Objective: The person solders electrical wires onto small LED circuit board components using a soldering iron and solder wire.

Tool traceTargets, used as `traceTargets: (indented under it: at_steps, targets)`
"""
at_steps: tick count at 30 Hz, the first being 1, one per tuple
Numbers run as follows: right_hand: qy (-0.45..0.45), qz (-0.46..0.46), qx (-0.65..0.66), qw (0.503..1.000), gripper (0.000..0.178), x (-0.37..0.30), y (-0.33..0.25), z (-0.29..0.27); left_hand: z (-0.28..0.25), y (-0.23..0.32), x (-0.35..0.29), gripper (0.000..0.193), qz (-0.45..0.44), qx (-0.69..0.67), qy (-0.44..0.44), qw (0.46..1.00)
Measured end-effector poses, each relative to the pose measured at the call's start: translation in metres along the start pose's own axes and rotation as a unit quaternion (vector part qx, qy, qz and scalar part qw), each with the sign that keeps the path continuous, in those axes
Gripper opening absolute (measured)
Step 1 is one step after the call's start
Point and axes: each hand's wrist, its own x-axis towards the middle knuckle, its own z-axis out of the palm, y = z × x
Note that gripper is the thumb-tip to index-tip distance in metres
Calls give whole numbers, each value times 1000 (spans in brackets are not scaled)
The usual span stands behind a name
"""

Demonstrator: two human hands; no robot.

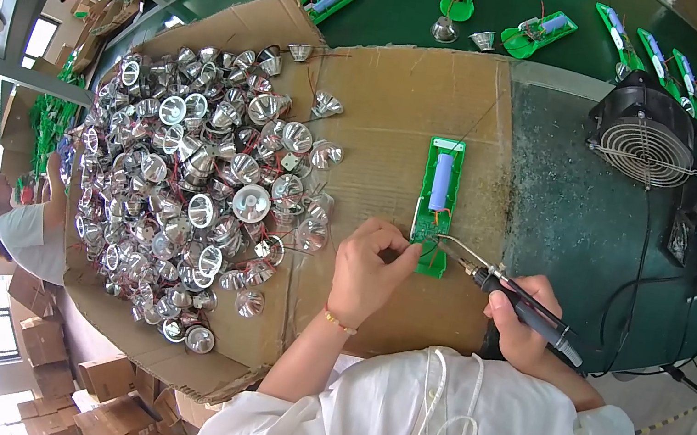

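Working at a green casing [428, 232] flat on cardboard [386, 112]. Gripping a soldering iron [548, 329] in the curled right hand [522, 330]. Holding the left hand [369, 270] nearly pinched beside it; cannot tell whether around anything. Farther left, heaped silver reflectors [200, 210].

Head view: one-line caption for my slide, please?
Right hand holding a soldering iron at a green casing with a blue cell, left hand close by, reflectors heaped at left.

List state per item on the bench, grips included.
Green casing: open, insides showing
Blue cell: seated in casing
Soldering iron: tip at casing, power unclear
Right grip: closed around iron
Left grip: fingers bent beside casing, contents unclear
Reflectors: loose, heaped
Fan: upright, spinning unclear
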Motion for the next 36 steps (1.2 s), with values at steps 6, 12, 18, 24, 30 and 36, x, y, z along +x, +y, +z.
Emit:
traceTargets:
  at_steps: [6,12,18,24,30,36]
  targets:
    - [26,0,-3,1000,20,-3,1,-8,-1,2,1,11,-8,6,-10,1000]
    - [24,-2,9,1000,20,-5,3,-12,0,5,1,11,-8,1,-5,1000]
    - [-13,14,4,1000,19,-1,-3,-11,-6,8,2,15,-22,-5,-24,999]
    - [-19,29,18,999,16,8,-4,-4,-10,13,10,16,-23,49,-69,996]
    - [-22,40,25,999,16,16,-4,3,-10,8,12,14,-16,57,-71,996]
    - [17,66,73,995,17,18,-7,8,-6,6,13,13,9,61,-67,996]
